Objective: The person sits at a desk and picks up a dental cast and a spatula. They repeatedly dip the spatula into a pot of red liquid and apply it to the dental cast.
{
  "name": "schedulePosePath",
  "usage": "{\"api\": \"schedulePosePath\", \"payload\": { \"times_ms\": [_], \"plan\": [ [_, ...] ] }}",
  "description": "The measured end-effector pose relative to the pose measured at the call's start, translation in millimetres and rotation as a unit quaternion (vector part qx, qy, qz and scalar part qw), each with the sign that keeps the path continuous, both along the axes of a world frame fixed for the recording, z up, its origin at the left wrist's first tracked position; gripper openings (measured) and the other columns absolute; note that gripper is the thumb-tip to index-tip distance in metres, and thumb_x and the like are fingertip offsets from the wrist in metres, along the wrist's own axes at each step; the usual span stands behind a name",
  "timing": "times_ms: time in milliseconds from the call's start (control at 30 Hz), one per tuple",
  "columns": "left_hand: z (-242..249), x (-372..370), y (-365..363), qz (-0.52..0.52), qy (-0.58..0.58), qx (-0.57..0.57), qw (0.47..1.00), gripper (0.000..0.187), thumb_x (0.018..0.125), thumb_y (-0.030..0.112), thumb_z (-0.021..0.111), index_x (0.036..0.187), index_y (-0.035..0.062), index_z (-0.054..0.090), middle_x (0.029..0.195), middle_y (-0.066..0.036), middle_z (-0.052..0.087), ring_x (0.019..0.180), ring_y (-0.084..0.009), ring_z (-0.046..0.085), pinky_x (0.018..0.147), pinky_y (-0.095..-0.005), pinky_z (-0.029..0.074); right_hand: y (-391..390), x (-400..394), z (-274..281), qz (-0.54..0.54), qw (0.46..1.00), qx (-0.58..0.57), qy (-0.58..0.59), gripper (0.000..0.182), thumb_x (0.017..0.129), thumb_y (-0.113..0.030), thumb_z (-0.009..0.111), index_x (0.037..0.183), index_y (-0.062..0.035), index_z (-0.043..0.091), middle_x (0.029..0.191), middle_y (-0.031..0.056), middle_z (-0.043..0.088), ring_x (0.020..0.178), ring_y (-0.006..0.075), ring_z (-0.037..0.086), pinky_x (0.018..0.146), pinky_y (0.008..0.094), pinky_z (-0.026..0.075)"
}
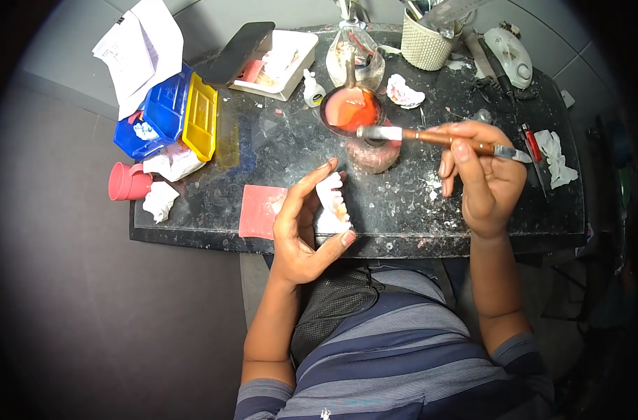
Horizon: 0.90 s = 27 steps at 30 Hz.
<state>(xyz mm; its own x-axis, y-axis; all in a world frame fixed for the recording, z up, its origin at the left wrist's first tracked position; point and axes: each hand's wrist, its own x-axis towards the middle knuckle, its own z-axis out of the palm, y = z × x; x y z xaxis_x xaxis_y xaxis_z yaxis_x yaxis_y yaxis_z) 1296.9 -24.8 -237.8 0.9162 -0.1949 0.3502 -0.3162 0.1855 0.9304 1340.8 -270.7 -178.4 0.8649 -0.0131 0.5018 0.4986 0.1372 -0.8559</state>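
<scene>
My left hand (296, 241) is closed around a white plaster dental cast (329, 218), tilted so its row of teeth faces right. Above the table's right half, my right hand (493, 178) grips a wax knife (434, 138) by its brown handle. The knife's broad whitish end points left, just past the front rim of a small dark pan; its other metal end sticks out to the right. Glossy red-orange wax (354, 108) fills the pan. Left of my left hand, a square pink wax sheet (257, 211) lies flat, partly behind my fingers.
Blue and yellow plastic boxes (200, 119), papers (140, 59) and a pink mug (128, 182) stand at left. Behind are a white tray (291, 82), a dropper bottle (313, 89), a glass vessel (371, 70) and a tool basket (425, 45). A red pen-like item (531, 145) lies at right.
</scene>
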Motion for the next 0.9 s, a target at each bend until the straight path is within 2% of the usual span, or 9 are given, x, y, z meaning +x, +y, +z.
{"api": "schedulePosePath", "payload": {
  "times_ms": [233,300,400,467,533,567,667,767,900],
  "plan": [
    [-0.4,0.1,0.1,-0.001,-0.005,-0.003,1.000,0.080,0.076,0.005,0.078,0.145,-0.0061,0.040,0.150,-0.023,0.044,0.137,-0.0321,0.047,0.116,-0.0440,0.033,4.6,1.3,-5.5,-0.042,0.999,-0.029,0.016,0.015,0.098,0.000,0.057,0.110,0.0063,0.062,0.097,0.0174,0.071,0.063,0.0062,0.058,0.048,0.0181,0.048],
    [-1.4,0.3,0.4,-0.003,-0.008,-0.004,1.000,0.081,0.076,0.005,0.078,0.146,-0.0060,0.040,0.150,-0.023,0.043,0.138,-0.0321,0.047,0.116,-0.0441,0.033,2.9,-0.1,-0.2,-0.013,1.000,0.017,0.019,0.015,0.096,0.002,0.058,0.110,0.0070,0.062,0.094,0.0163,0.070,0.063,0.0065,0.058,0.048,0.0182,0.048],
    [-1.2,0.4,0.5,-0.004,-0.012,-0.001,1.000,0.081,0.076,0.005,0.078,0.146,-0.0058,0.039,0.151,-0.024,0.043,0.138,-0.0323,0.047,0.116,-0.0442,0.033,-1.0,-4.6,-0.3,0.079,0.995,0.018,0.054,0.015,0.095,0.003,0.059,0.109,0.0080,0.062,0.092,0.0169,0.070,0.062,0.0065,0.058,0.047,0.0183,0.048],
    [-2.7,1.1,0.5,-0.008,-0.014,-0.003,1.000,0.081,0.076,0.006,0.078,0.146,-0.0057,0.039,0.151,-0.024,0.043,0.138,-0.0322,0.047,0.116,-0.0442,0.033,-0.1,-7.6,-4.3,0.094,0.994,0.016,0.049,0.015,0.094,0.002,0.060,0.108,0.0081,0.062,0.090,0.0159,0.069,0.063,0.0062,0.058,0.048,0.0181,0.047],
    [-2.7,0.9,0.3,-0.010,-0.015,-0.005,1.000,0.081,0.076,0.006,0.078,0.146,-0.0055,0.039,0.151,-0.024,0.043,0.138,-0.0322,0.047,0.116,-0.0442,0.033,-1.0,-9.9,-5.4,0.149,0.986,-0.024,0.074,0.015,0.094,0.001,0.061,0.107,0.0075,0.064,0.086,0.0126,0.069,0.061,0.0055,0.057,0.049,0.0180,0.045],
    [-1.4,0.2,0.2,-0.011,-0.009,-0.006,1.000,0.081,0.076,0.006,0.077,0.146,-0.0055,0.039,0.151,-0.024,0.043,0.138,-0.0322,0.047,0.116,-0.0442,0.033,0.6,-11.8,-4.4,0.148,0.985,-0.024,0.083,0.015,0.093,0.001,0.063,0.106,0.0070,0.065,0.081,0.0088,0.067,0.061,0.0043,0.056,0.052,0.0180,0.043],
    [-1.5,0.2,0.9,-0.010,-0.005,-0.006,1.000,0.081,0.077,0.007,0.077,0.146,-0.0054,0.039,0.151,-0.024,0.043,0.137,-0.0322,0.047,0.115,-0.0440,0.033,4.6,-10.6,-6.6,0.134,0.990,-0.039,0.037,0.015,0.092,0.000,0.064,0.106,0.0068,0.066,0.080,0.0073,0.067,0.062,0.0036,0.056,0.055,0.0187,0.044],
    [-1.3,0.5,0.9,-0.012,-0.008,-0.005,1.000,0.081,0.077,0.007,0.077,0.146,-0.0053,0.039,0.151,-0.024,0.043,0.137,-0.0320,0.048,0.115,-0.0436,0.034,0.8,-13.3,-2.9,0.140,0.985,-0.048,0.089,0.016,0.091,0.000,0.065,0.105,0.0064,0.066,0.084,0.0074,0.068,0.066,0.0037,0.057,0.059,0.0196,0.045],
    [-1.3,0.3,0.3,-0.010,-0.008,-0.008,1.000,0.081,0.077,0.007,0.077,0.147,-0.0052,0.039,0.151,-0.024,0.043,0.137,-0.0317,0.048,0.114,-0.0432,0.035,0.5,-13.5,-2.9,0.142,0.985,-0.058,0.081,0.017,0.090,0.000,0.065,0.106,0.0064,0.066,0.087,0.0081,0.069,0.069,0.0046,0.058,0.061,0.0203,0.047]
  ]
}}
